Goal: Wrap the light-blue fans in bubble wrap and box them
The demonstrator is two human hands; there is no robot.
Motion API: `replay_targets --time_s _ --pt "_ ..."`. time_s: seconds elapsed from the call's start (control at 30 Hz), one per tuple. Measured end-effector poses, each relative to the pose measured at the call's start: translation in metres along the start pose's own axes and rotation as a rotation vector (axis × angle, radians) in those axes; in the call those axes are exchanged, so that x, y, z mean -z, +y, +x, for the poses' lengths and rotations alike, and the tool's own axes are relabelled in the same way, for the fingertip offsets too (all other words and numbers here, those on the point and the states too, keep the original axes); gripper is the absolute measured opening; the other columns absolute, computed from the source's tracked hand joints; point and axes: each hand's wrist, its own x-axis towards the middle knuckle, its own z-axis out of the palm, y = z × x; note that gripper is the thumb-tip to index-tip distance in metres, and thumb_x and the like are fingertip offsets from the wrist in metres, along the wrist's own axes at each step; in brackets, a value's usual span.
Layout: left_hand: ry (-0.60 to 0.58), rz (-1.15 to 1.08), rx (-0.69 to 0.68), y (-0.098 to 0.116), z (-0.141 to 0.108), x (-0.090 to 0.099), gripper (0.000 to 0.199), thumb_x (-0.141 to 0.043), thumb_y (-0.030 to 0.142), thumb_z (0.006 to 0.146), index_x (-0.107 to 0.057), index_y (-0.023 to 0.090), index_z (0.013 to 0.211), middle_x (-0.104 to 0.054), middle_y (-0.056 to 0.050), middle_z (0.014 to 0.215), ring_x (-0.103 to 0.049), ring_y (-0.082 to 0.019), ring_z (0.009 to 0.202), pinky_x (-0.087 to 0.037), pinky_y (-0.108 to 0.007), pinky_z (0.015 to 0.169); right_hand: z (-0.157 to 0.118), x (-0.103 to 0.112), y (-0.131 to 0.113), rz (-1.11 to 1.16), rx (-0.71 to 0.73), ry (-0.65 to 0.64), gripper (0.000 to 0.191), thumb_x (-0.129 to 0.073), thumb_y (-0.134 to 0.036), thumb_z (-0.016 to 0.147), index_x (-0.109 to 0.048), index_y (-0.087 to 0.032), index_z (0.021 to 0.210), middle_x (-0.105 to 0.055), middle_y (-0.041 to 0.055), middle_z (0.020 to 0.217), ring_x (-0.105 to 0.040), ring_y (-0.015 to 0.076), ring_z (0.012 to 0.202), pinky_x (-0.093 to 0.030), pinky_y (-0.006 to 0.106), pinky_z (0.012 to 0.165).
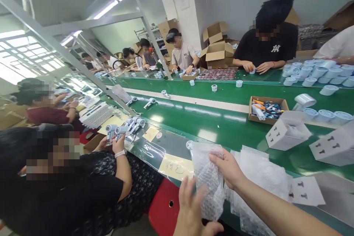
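Observation:
My right hand (227, 167) pinches the upper right edge of a bubble wrap bag (208, 180), which hangs upright over the bench edge. What the bag contains, if anything, I cannot make out. My left hand (190, 206) is beside the bag's lower left, with its fingers spread and partly blurred by motion. A small round white part (189, 145) shows at the bag's top left corner; whether it lies on the bench or belongs to the bag is unclear. To the right of my right hand lies a pile of flat bubble wrap bags (262, 173).
White printed boxes (287, 132) stand at the right. A carton of small parts (268, 108) sits on the green conveyor belt (179, 114). At my left, a co-worker holds two hair dryers (117, 131) beside several more. A red stool (164, 206) is below the bench.

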Motion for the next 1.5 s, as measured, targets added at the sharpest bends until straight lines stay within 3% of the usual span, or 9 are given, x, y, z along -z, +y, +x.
replay_targets --time_s 0.17,0.3,0.43,0.57,0.63,0.77,1.03,1.27,1.5 --pt "-0.096 0.153 -0.163 -0.011 -0.004 0.011 0.026 -0.050 0.022 0.089 -0.072 0.028 0.101 -0.072 -0.011 0.095 -0.063 -0.027 0.092 -0.047 -0.045 0.086 0.017 -0.024 0.016 -0.061 -0.050 -0.027 0.037 -0.076 -0.041 0.059 -0.067 -0.020 0.088 -0.070 0.0020 0.076 -0.062 0.0213 0.070 -0.047 0.034 0.070" --pt "0.014 -0.250 0.251 0.004 0.039 0.051 0.032 -0.058 0.050 0.083 -0.071 0.020 0.085 -0.069 -0.009 0.077 -0.063 -0.021 0.072 -0.051 -0.032 0.064 0.026 -0.026 0.025 -0.279 0.046 -0.065 0.022 -0.070 -0.036 0.064 -0.070 -0.021 0.080 -0.068 0.0023 0.075 -0.060 0.0232 0.074 -0.046 0.036 0.072" --pt "0.079 -0.818 0.807 0.021 0.079 0.078 0.055 -0.060 0.068 0.073 -0.066 0.014 0.080 -0.062 -0.004 0.062 -0.055 -0.013 0.051 -0.037 -0.020 0.040 0.012 -0.034 0.032 -0.693 0.603 -0.452 0.024 -0.056 -0.017 0.076 -0.071 -0.027 0.091 -0.070 0.0041 0.089 -0.059 0.0227 0.086 -0.045 0.038 0.081" --pt "0.071 -0.894 0.757 0.014 0.082 0.094 0.044 -0.087 0.038 0.052 -0.068 0.011 0.081 -0.067 -0.004 0.070 -0.060 -0.014 0.061 -0.050 -0.025 0.058 0.000 -0.041 0.043 -0.891 0.794 -0.845 0.047 -0.054 -0.010 0.071 -0.065 -0.027 0.113 -0.068 0.0072 0.107 -0.056 0.0247 0.102 -0.042 0.043 0.093" --pt "0.266 -0.808 0.689 0.003 0.075 0.105 0.048 -0.087 0.041 0.050 -0.069 0.013 0.085 -0.068 -0.004 0.072 -0.062 -0.018 0.067 -0.051 -0.029 0.065 0.011 -0.039 0.051 -0.902 0.541 -0.725 0.059 -0.061 -0.015 0.063 -0.060 -0.027 0.121 -0.060 0.0065 0.125 -0.049 0.0272 0.119 -0.036 0.044 0.104" --pt "0.519 -0.400 0.618 -0.013 0.062 0.113 0.044 -0.081 0.052 0.058 -0.069 0.018 0.083 -0.067 0.000 0.069 -0.059 -0.017 0.064 -0.047 -0.025 0.058 0.065 -0.034 0.076 -0.913 -0.002 -0.054 0.062 -0.063 -0.029 0.066 -0.050 -0.018 0.126 -0.050 0.0163 0.135 -0.037 0.0354 0.131 -0.027 0.051 0.109" --pt "-0.133 -1.057 0.772 -0.009 0.028 0.035 0.049 -0.085 0.039 0.051 -0.073 0.014 0.092 -0.069 -0.009 0.071 -0.066 -0.026 0.070 -0.050 -0.035 0.067 0.110 -0.047 0.100 -0.775 -0.271 0.017 0.043 -0.064 -0.019 0.064 -0.052 -0.017 0.106 -0.064 0.0136 0.100 -0.059 0.0337 0.107 -0.045 0.043 0.089" --pt "0.254 -0.407 0.545 0.005 0.078 0.042 0.025 -0.075 0.038 0.064 -0.072 0.015 0.073 -0.069 -0.006 0.073 -0.061 -0.020 0.073 -0.047 -0.031 0.071 0.014 0.026 -0.014 -0.328 -0.353 -0.342 0.036 -0.064 -0.041 0.076 -0.053 -0.018 0.102 -0.064 0.0037 0.076 -0.063 0.0158 0.065 -0.051 0.027 0.059" --pt "-0.604 -0.727 0.417 0.073 0.104 -0.011 0.021 -0.075 0.035 0.065 -0.075 0.015 0.069 -0.069 -0.004 0.067 -0.056 -0.014 0.060 -0.046 -0.026 0.061 -0.078 0.071 -0.035 0.016 -0.479 -0.508 0.081 -0.083 -0.036 0.062 -0.044 -0.025 0.131 -0.064 0.0007 0.086 -0.063 0.0120 0.057 -0.045 0.018 0.047"
